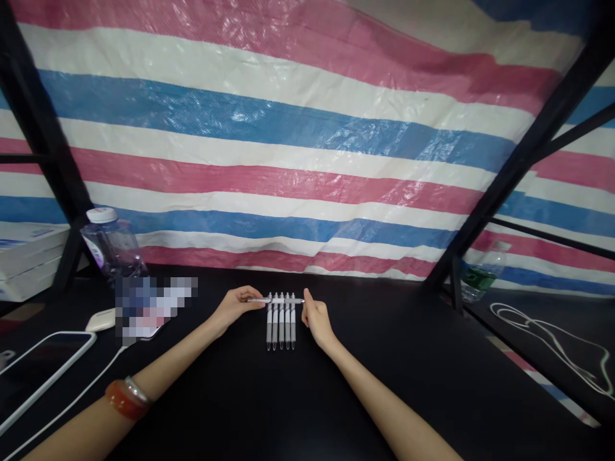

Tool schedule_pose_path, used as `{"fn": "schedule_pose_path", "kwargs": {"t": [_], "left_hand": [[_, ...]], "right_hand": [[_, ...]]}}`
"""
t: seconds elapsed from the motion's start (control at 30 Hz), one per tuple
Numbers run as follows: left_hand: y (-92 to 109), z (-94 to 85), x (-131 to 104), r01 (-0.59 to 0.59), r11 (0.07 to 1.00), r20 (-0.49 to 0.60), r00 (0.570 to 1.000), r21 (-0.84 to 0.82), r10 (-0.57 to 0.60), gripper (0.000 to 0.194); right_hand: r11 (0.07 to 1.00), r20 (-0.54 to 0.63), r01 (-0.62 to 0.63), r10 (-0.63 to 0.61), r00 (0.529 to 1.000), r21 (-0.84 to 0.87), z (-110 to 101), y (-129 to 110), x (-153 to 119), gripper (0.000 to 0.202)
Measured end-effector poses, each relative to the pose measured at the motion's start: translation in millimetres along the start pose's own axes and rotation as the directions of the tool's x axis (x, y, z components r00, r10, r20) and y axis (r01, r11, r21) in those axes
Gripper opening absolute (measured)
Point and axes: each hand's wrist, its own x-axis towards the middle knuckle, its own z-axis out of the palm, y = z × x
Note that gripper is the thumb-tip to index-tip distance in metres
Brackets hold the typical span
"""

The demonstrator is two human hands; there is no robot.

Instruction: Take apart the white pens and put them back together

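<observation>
Several matching click pens (pixel 281 326) in white and grey lie side by side in a neat row on the black tabletop (pixel 269 410). Another pen (pixel 288 301) lies crosswise over the upper part of the row. My left hand (pixel 240 303) pinches this crosswise pen at its left part between thumb and fingers. At its right end is my right hand (pixel 317 318), fingers curled in and thumb pointing up. The pen's tip meets or nearly touches that thumb; whether they press together I cannot tell.
On the left are a plastic bottle (pixel 113 246), a white case (pixel 100 319), a white-edged tablet or phone (pixel 45 371), a cable (pixel 79 400) and stacked white boxes (pixel 33 259). Rightward, beyond a black frame (pixel 485 198), stand another bottle (pixel 483 275) and a coiled cable (pixel 542 326). Striped sheeting (pixel 288 179) hangs behind.
</observation>
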Motion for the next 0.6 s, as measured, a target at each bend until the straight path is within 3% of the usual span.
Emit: {"fn": "schedule_pose_path", "kwargs": {"t": [0.17, 0.37, 0.6], "left_hand": [[-3.9, -1.0, 1.1, -0.004, 1.000, 0.000, 1.000, -0.010, 0.004, 0.026], [-4.5, -1.6, 1.1, -0.006, 1.000, 0.013, 1.000, 0.016, 0.006, 0.028], [-1.1, -0.2, -0.1, 0.008, 1.000, 0.002, 1.000, -0.015, -0.008, 0.025]], "right_hand": [[0.998, 0.070, 0.031, -0.035, 0.997, 0.054, -1.7, -1.0, -0.1, 0.056], [0.997, 0.026, 0.030, -0.032, 0.999, 0.077, -1.6, 3.7, 1.2, 0.036], [0.997, 0.014, 0.068, -0.068, 0.998, -0.025, -1.6, 9.3, 3.0, 0.051]]}}
